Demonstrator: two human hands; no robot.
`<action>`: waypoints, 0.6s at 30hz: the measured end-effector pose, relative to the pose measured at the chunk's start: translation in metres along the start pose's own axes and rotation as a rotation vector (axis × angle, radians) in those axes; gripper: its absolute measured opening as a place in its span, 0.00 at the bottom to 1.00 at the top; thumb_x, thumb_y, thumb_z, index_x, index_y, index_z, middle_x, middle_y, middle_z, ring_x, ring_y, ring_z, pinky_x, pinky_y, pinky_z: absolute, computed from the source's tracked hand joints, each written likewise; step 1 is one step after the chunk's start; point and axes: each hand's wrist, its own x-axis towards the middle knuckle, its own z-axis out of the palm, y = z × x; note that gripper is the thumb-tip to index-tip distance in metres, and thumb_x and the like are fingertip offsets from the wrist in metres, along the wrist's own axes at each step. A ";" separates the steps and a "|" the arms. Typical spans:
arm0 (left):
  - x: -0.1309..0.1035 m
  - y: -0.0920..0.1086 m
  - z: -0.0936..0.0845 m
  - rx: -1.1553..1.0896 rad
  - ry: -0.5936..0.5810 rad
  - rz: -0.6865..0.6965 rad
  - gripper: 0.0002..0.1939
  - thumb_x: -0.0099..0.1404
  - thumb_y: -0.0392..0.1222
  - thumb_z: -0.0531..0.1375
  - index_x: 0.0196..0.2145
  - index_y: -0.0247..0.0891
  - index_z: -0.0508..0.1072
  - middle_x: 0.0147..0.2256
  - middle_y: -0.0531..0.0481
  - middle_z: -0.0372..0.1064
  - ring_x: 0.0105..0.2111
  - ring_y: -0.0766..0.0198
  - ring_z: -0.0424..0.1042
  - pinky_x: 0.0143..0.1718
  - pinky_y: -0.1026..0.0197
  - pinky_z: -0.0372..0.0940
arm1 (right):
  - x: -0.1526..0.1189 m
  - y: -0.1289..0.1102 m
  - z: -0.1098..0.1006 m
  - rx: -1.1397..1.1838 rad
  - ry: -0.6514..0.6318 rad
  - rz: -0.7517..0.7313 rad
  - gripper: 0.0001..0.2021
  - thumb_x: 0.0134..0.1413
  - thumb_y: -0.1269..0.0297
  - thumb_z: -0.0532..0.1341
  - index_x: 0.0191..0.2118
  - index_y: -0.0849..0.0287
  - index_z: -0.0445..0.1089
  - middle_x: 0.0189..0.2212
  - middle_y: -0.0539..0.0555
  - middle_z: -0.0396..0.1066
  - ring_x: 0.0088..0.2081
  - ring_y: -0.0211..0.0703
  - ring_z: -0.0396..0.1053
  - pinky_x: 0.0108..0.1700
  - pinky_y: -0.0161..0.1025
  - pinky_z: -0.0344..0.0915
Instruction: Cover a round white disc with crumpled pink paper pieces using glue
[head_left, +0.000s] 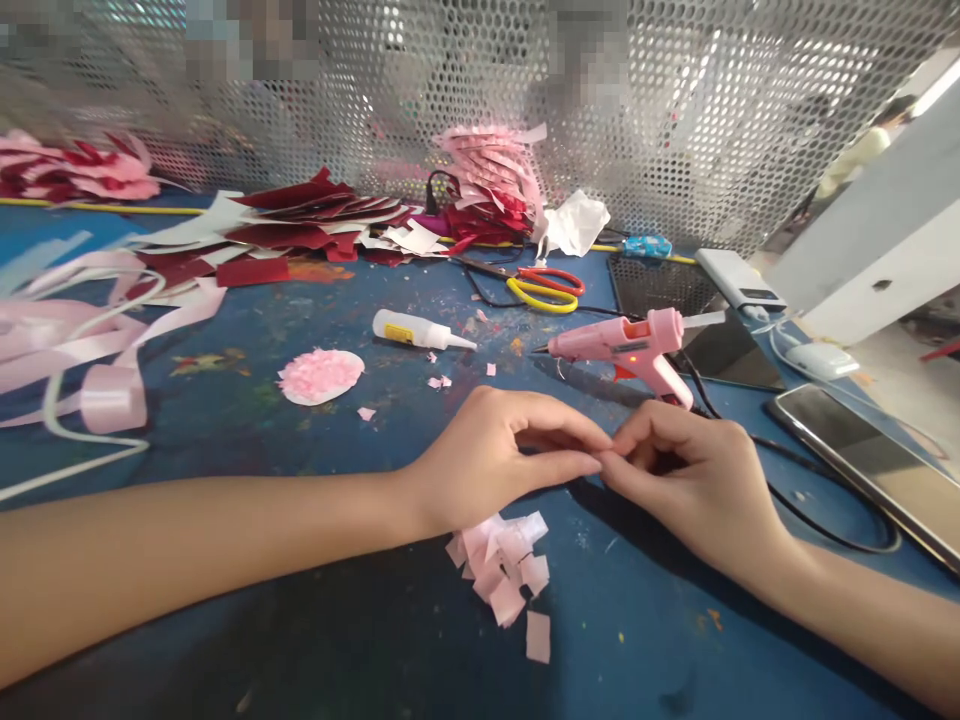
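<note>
My left hand (pixel 525 445) and my right hand (pixel 679 460) meet fingertip to fingertip above the table, both closed in a pinch. Whatever lies between the fingers is hidden or too small to name. Just under my left wrist is a small heap of pink paper-like squares (pixel 499 565), with a single square apart from it. A white disc covered in pink ruffled bits (pixel 319 377) lies to the left. Beyond my left hand a white glue bottle (pixel 416 331) rests on its side. The pink glue gun (pixel 622 345) is behind my right hand, its nozzle pointing left.
Scissors with red and yellow handles (pixel 544 290) lie farther back. Red and white sheets (pixel 300 225) are piled before a perforated metal screen (pixel 675 100). Pink ribbon (pixel 112 395) spreads at left. A phone (pixel 877 460), a power bank (pixel 739 280) and a black cable (pixel 832 535) are at right.
</note>
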 end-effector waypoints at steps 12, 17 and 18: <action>-0.016 -0.007 -0.056 0.664 0.305 0.288 0.04 0.60 0.40 0.62 0.32 0.41 0.77 0.32 0.53 0.76 0.34 0.65 0.74 0.40 0.64 0.67 | -0.004 0.002 0.001 -0.091 -0.061 -0.290 0.13 0.53 0.61 0.61 0.22 0.59 0.62 0.13 0.43 0.59 0.16 0.28 0.55 0.19 0.27 0.54; -0.014 -0.018 -0.083 0.965 0.198 0.338 0.08 0.64 0.42 0.57 0.33 0.41 0.76 0.34 0.52 0.76 0.37 0.62 0.72 0.45 0.58 0.63 | -0.004 0.003 0.001 -0.090 -0.091 -0.290 0.13 0.54 0.64 0.60 0.21 0.58 0.60 0.14 0.42 0.59 0.16 0.27 0.54 0.18 0.27 0.54; -0.013 -0.020 -0.085 1.032 0.196 0.335 0.08 0.64 0.42 0.57 0.33 0.41 0.76 0.34 0.51 0.76 0.39 0.61 0.72 0.46 0.56 0.62 | -0.004 0.004 0.002 -0.088 -0.092 -0.278 0.13 0.54 0.64 0.60 0.21 0.58 0.60 0.14 0.42 0.59 0.16 0.27 0.54 0.18 0.27 0.54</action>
